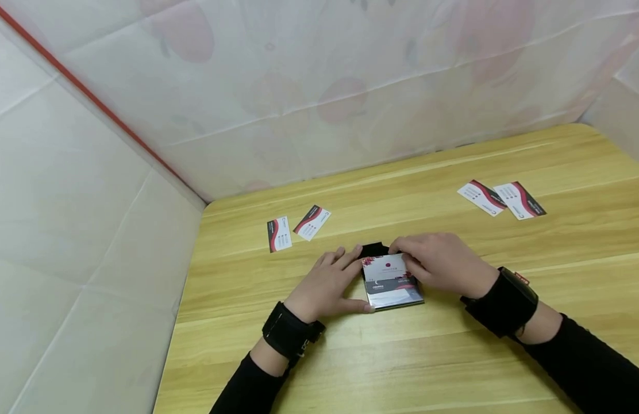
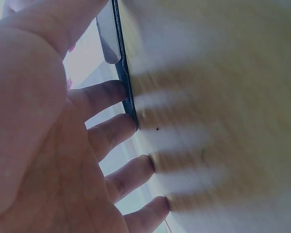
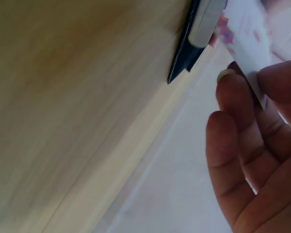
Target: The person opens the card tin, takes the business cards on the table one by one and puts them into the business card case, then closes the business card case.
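Observation:
A card case (image 1: pixel 397 298) with a shiny metallic front and a black flap (image 1: pixel 373 249) lies open on the table. In it is a dark-banded business card (image 1: pixel 381 287). Above that one, a white card with red flowers (image 1: pixel 381 266) partly overlaps the case. My right hand (image 1: pixel 446 264) pinches this flowered card by its edge between thumb and fingers, seen closely in the right wrist view (image 3: pixel 247 41). The left hand (image 1: pixel 322 287) rests at the case's left side, fingers spread and fairly straight. Its thumb touches the near left corner; in the left wrist view two fingertips meet the case edge (image 2: pixel 131 104).
Two business cards (image 1: pixel 280 234) (image 1: pixel 312 222) lie apart on the wooden table (image 1: pixel 392 368) at the back left. Another pair (image 1: pixel 482 197) (image 1: pixel 521 200) overlaps at the back right. Pale patterned sheeting (image 1: pixel 319 103) walls the table's back and left sides.

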Demonstrator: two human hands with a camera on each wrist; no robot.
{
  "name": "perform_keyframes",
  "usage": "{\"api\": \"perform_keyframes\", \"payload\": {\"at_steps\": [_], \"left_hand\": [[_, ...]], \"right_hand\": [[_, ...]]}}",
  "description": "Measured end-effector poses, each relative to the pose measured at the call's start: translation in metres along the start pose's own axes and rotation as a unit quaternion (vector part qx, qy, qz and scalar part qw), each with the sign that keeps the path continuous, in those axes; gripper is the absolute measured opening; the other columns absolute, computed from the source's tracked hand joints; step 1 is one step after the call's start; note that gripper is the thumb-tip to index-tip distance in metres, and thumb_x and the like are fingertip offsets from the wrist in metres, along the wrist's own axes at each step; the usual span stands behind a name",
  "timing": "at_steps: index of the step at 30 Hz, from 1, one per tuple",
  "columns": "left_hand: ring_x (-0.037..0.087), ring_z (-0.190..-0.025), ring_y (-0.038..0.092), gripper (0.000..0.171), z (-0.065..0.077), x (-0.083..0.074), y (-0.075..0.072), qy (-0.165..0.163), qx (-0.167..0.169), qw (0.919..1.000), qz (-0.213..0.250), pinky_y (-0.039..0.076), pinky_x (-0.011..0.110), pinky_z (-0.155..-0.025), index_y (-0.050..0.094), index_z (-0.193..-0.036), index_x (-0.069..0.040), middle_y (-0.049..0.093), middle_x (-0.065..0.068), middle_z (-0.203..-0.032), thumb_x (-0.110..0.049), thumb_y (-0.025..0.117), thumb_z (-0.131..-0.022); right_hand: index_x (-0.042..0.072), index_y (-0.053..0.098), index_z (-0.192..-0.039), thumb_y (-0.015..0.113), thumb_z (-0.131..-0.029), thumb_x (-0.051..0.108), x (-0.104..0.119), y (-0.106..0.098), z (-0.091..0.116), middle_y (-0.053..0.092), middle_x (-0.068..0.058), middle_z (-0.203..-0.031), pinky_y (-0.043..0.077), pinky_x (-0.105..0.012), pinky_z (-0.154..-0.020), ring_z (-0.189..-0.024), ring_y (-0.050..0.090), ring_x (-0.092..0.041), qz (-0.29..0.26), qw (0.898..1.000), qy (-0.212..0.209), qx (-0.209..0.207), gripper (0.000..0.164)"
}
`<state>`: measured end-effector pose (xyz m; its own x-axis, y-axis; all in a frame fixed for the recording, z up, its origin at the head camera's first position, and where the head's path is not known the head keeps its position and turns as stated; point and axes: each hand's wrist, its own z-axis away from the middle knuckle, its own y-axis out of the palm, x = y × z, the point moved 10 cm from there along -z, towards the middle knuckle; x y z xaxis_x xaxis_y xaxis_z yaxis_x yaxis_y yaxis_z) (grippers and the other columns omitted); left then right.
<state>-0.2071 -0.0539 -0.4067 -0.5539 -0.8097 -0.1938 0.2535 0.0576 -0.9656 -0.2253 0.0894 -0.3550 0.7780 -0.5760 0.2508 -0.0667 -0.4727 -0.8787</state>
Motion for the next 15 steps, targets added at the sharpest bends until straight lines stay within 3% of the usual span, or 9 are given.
{"api": "perform_keyframes", "payload": {"at_steps": [7,15], "left_hand": [[0.033,-0.151,0.022,0.095,-0.001,0.0,0.0,-0.002,0.003,1.0,0.003,0.021,0.05,-0.121,0.031,-0.158,-0.025,0.017,-0.002,-0.167,-0.074,0.061,-0.082],[0.034,-0.15,0.024,0.093,-0.001,0.0,-0.002,0.003,-0.001,1.0,0.007,0.022,0.05,-0.121,0.031,-0.158,-0.027,0.019,-0.002,-0.167,-0.073,0.061,-0.083]], "right_hand": [[0.02,0.069,-0.102,0.063,-0.09,0.01,-0.003,0.006,0.0,0.069,0.009,-0.089,0.039,-0.022,-0.054,-0.06,0.044,-0.001,-0.001,0.999,0.018,0.037,0.017],[0.022,0.07,-0.101,0.065,-0.088,0.011,-0.004,0.012,0.001,0.061,0.014,-0.081,0.037,-0.021,-0.054,-0.059,0.042,-0.002,-0.003,0.998,0.021,0.055,0.018]]}}
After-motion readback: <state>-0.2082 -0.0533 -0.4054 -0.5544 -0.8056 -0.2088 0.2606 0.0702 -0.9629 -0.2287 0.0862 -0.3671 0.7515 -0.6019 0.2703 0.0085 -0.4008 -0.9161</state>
